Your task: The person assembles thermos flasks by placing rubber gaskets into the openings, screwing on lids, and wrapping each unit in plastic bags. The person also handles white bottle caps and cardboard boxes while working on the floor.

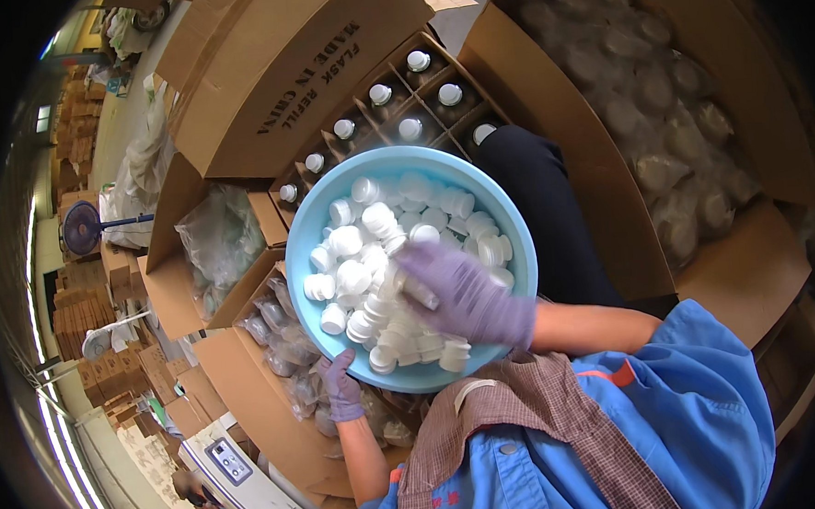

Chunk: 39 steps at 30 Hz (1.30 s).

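A light blue round basin (520,239) holds many white plastic stoppers (353,278), heaped loosely. My left hand (343,387), in a thin purple glove, grips the basin's near left rim, its thumb up against the edge. Inside the basin, my right hand (469,293), gloved the same way, reaches down into the stoppers. Motion smears its fingers, so whether they hold a stopper cannot be made out. Just beyond the basin, a divided carton (433,129) contains several bottles with white tops (450,94), standing upright in their compartments.
A large carton (596,166) of plastic-wrapped round pieces (667,103) stands at the right. Left of the basin are an open box with clear bags (218,237) and another with wrapped pieces (282,330). A blue fan (82,227) and stacked cartons (84,317) stand farther left.
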Each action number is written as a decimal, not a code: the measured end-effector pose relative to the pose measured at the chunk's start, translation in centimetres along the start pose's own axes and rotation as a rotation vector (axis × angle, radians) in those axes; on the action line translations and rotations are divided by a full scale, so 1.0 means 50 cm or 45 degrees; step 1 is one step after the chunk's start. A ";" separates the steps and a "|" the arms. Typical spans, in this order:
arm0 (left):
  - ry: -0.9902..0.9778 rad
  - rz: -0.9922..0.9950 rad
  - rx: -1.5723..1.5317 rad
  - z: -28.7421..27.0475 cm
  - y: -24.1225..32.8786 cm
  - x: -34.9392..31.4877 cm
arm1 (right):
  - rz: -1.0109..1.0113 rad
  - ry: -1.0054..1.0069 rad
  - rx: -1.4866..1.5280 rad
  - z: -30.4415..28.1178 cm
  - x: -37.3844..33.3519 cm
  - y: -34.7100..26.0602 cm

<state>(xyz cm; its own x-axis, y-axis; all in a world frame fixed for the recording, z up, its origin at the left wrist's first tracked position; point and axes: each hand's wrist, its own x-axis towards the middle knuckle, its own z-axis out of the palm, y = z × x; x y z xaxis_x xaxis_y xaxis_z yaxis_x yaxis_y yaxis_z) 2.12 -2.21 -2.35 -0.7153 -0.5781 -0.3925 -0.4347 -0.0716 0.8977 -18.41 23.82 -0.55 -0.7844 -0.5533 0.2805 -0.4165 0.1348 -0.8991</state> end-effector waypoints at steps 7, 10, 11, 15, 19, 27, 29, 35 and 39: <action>0.028 -0.068 -0.096 0.022 0.009 0.007 | 0.699 -0.316 -0.551 -0.036 0.019 0.091; 0.014 -0.056 -0.131 0.005 -0.013 0.007 | 0.754 -0.405 -0.513 -0.045 0.025 0.089; 0.018 -0.059 -0.114 0.002 -0.017 0.007 | 0.803 -0.476 -0.523 -0.048 0.033 0.082; 0.027 -0.049 -0.055 0.006 -0.007 0.007 | 0.903 -0.542 -0.367 -0.044 0.023 0.090; 0.015 -0.033 -0.062 0.019 0.007 0.004 | 0.720 -0.244 -0.240 0.011 -0.004 0.102; -0.049 0.083 0.088 0.002 -0.001 0.006 | 0.333 -0.304 -0.311 0.128 0.025 -0.013; -0.077 0.114 0.051 0.001 -0.004 0.009 | 0.289 -0.280 -0.329 0.138 0.020 -0.021; -0.034 -0.043 0.071 -0.008 -0.010 0.016 | -0.107 -0.449 -0.524 0.089 -0.006 -0.059; -0.048 -0.067 0.066 0.015 0.016 0.022 | -0.563 -0.734 -0.352 0.075 -0.046 -0.035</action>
<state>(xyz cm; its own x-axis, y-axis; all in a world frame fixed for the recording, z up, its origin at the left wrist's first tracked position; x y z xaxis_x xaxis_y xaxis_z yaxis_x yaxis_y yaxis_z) 0.56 -2.28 -2.23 -0.7104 -0.5435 -0.4471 -0.4994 -0.0583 0.8644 -14.14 21.76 -0.87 -0.1872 -0.9333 0.3066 -0.7941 -0.0399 -0.6065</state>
